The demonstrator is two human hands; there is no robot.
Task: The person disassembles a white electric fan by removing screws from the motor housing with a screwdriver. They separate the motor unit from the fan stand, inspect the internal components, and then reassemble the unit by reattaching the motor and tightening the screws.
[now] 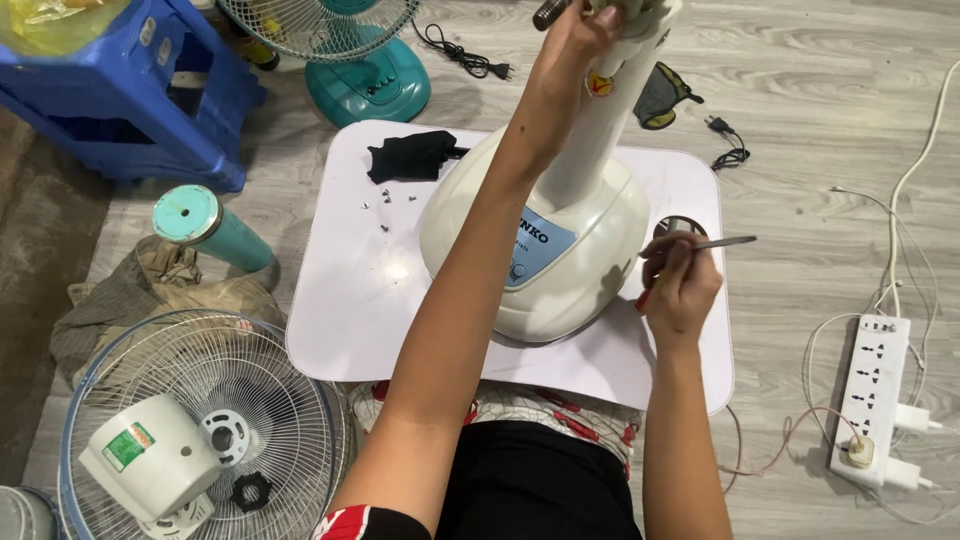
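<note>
A cream fan base [560,260] with a blue control panel stands on a small white table [350,290]. Its upright neck [610,110] rises toward the top of the view. My left hand [575,35] grips the top of that neck, arm stretched across the base. My right hand [680,285] is beside the base's right side and holds a screwdriver [715,243] with a red handle, its metal shaft pointing right. A few small screws [385,205] lie on the table's left part next to a black cloth [410,155].
A fan guard with a cream motor [150,460] lies on the floor at lower left beside a teal tube [205,230]. A blue plastic stool [130,90] and a teal fan [350,60] stand behind. A white power strip [875,395] with cables lies at right.
</note>
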